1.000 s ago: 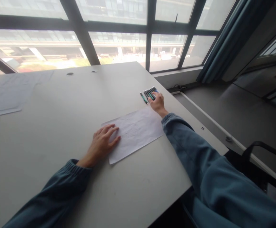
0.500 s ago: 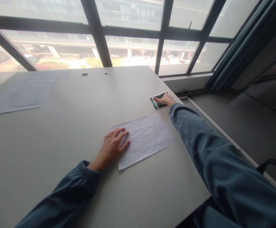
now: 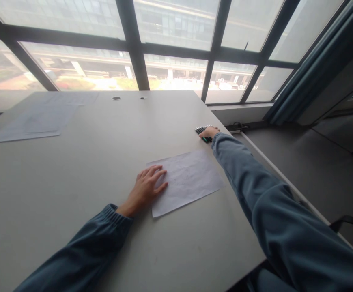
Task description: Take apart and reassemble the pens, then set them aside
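Observation:
My left hand (image 3: 147, 185) lies flat with fingers spread on the left edge of a white sheet of paper (image 3: 188, 180) on the grey table (image 3: 73, 170). My right arm reaches far out to the table's right edge, where my right hand (image 3: 209, 132) rests on a row of dark pens (image 3: 201, 130). Its fingers curl down over the pens and cover most of them; a green-tipped pen (image 3: 206, 140) shows just below the hand. Whether any pen is gripped is hidden.
More sheets of paper (image 3: 36, 119) lie at the table's far left. Two small round holes (image 3: 116, 98) sit near the far edge. Large windows stand behind the table, a blue curtain (image 3: 310, 69) hangs at the right, and a chair arm (image 3: 349, 222) shows at lower right.
My right hand has closed down over the row of pens and covers more of them. The view has shifted slightly, and my left hand stays on the paper.

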Demonstrator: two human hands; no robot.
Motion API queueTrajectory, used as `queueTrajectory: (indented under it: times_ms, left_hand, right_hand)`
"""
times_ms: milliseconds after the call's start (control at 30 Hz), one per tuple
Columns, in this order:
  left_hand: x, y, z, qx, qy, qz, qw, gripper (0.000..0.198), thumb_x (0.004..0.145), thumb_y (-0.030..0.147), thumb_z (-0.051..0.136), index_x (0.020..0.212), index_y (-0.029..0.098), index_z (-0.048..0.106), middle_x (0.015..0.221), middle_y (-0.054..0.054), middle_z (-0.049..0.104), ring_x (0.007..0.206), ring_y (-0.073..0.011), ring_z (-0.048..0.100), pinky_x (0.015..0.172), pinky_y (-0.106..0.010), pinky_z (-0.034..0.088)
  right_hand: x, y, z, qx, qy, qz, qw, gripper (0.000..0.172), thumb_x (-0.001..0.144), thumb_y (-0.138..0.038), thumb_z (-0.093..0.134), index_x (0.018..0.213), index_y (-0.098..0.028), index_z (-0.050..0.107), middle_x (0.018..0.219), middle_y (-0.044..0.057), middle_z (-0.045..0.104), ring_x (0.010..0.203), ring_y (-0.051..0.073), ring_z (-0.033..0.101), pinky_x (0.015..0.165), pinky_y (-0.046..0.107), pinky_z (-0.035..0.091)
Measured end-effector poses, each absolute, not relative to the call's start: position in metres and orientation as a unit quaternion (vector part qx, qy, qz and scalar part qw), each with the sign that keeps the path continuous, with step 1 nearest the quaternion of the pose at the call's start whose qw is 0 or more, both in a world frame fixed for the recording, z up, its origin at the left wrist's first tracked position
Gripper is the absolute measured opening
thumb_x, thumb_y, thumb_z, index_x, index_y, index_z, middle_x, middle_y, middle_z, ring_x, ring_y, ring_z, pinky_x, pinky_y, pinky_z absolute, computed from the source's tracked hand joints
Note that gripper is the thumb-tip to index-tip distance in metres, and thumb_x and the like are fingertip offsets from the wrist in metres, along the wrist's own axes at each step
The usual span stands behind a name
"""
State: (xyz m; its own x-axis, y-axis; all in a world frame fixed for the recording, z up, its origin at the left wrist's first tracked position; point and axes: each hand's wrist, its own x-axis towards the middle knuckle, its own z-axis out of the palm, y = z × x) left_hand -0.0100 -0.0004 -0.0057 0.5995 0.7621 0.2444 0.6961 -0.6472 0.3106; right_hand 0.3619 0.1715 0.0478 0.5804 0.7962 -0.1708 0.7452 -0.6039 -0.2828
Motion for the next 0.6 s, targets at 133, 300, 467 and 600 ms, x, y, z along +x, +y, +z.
queueTrajectory:
  times_ms: [133,300,467,600]
  left_hand:
    - [-0.010,-0.001,-0.006,0.888,0.411,0.184,0.090,0.042,0.093,0.048,0.055,0.130,0.028,0.062,0.144,-0.009,0.055,0.134,-0.0324,0.048,0.111,-0.052,0.037]
    - [-0.009,-0.003,-0.006,0.884,0.416,0.189,0.100,0.042,0.093,0.048,0.056,0.129,0.028,0.062,0.143,-0.009,0.055,0.134,-0.0327,0.047,0.111,-0.052,0.037]
    - [-0.009,-0.005,-0.005,0.881,0.417,0.194,0.110,0.042,0.093,0.047,0.057,0.130,0.030,0.061,0.144,-0.009,0.055,0.136,-0.0325,0.046,0.112,-0.052,0.035]
    - [-0.008,-0.006,-0.005,0.881,0.415,0.195,0.118,0.042,0.093,0.047,0.057,0.131,0.030,0.061,0.145,-0.008,0.055,0.138,-0.0320,0.045,0.114,-0.053,0.034]
  right_hand:
    - [0.358,0.177,0.053,-0.905,-0.396,0.156,0.027,0.095,0.056,-0.035,0.088,0.139,-0.005,0.051,0.142,0.029,0.044,0.130,0.044,0.044,0.104,0.054,0.043]
    - [0.355,0.186,0.058,-0.913,-0.380,0.149,-0.013,0.083,0.057,-0.028,0.087,0.131,-0.007,0.058,0.139,0.027,0.047,0.128,0.043,0.046,0.100,0.053,0.046]
    - [0.361,0.180,0.052,-0.909,-0.395,0.135,0.011,0.070,0.067,-0.023,0.085,0.129,-0.007,0.058,0.136,0.026,0.051,0.127,0.039,0.050,0.099,0.049,0.048]
    - [0.371,0.165,0.044,-0.887,-0.437,0.122,0.084,0.038,0.096,-0.036,0.063,0.128,-0.016,0.058,0.129,0.011,0.060,0.110,0.024,0.063,0.092,0.045,0.055]
